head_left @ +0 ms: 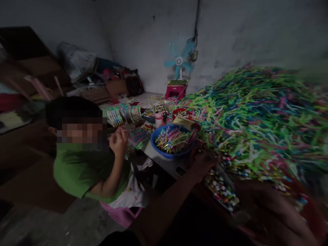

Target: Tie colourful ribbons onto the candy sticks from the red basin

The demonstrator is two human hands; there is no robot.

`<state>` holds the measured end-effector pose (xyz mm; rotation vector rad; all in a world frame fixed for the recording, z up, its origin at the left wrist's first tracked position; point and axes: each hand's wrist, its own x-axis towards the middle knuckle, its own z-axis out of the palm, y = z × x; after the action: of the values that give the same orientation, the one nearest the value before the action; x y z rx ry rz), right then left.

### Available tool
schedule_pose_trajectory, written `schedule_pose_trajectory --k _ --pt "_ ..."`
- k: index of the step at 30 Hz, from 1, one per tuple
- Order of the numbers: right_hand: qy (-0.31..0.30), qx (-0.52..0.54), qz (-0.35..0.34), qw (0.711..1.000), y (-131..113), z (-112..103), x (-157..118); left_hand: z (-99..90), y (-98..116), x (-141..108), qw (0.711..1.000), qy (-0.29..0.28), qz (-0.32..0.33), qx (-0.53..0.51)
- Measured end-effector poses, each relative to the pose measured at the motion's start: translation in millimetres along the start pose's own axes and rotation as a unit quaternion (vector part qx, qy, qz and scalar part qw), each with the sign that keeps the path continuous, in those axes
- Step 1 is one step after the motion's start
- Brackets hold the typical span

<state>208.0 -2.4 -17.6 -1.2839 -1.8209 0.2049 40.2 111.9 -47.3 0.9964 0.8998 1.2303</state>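
My left hand (203,167) reaches over the near end of the work surface, above a tray of small coloured bead-like pieces (221,191). Its fingers are dark and blurred, so whether they grip anything does not show. At the lower right, my right hand (274,212) is smeared by motion beside the same tray, in front of a red basin (314,213). Beyond my left hand, a blue basin (167,156) holds thin colourful strips with bead-like ends. A large heap of green, pink and blue strips (269,112) rises behind both hands.
A person in a green shirt (69,171) sits at left on a pink stool (123,215), one hand raised. Bundled strips (124,114) stand farther back near a pink bottle (159,119). A blue-bladed fan (178,61) rests on a red stool (175,91) by the wall.
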Motion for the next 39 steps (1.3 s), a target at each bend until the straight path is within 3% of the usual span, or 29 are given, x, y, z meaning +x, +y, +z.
schedule_pose_trajectory --k 2,4,8,12,19,21,24,27,32,35,39 --pt "-0.083 0.102 -0.004 0.991 6 10 14 2.7 1 1 1.000 0.007 0.002 -0.001" --pt "-0.095 0.141 0.020 0.985 9 17 16 3.2 -2 1 1.000 0.004 -0.002 -0.002" --pt "0.011 0.132 0.101 0.986 12 25 1 -0.4 -9 0 1.000 -0.004 -0.008 -0.002" --pt "0.150 0.128 0.222 0.955 10 34 -7 -2.2 -14 -4 1.000 -0.007 -0.008 0.000" --pt "0.272 0.142 0.195 0.931 -2 37 -5 -0.6 -15 -10 0.999 -0.035 -0.014 -0.021" --pt "0.266 0.162 0.206 0.928 0 39 -5 -0.1 -12 -11 0.998 -0.046 -0.017 -0.029" --pt "0.188 0.186 0.204 0.943 5 43 -7 0.2 -6 -12 0.996 -0.076 -0.030 -0.042" --pt "0.126 0.214 0.199 0.948 8 47 -10 -0.5 1 -11 0.994 -0.063 -0.040 -0.079" --pt "0.158 0.347 0.236 0.894 7 49 -11 0.1 2 -14 0.992 -0.014 -0.015 -0.124" --pt "0.173 0.376 0.242 0.878 9 49 -7 1.9 2 -18 0.986 -0.075 -0.060 -0.137" --pt "0.184 0.332 0.237 0.895 11 47 -3 3.7 1 -21 0.961 -0.183 -0.114 -0.173"
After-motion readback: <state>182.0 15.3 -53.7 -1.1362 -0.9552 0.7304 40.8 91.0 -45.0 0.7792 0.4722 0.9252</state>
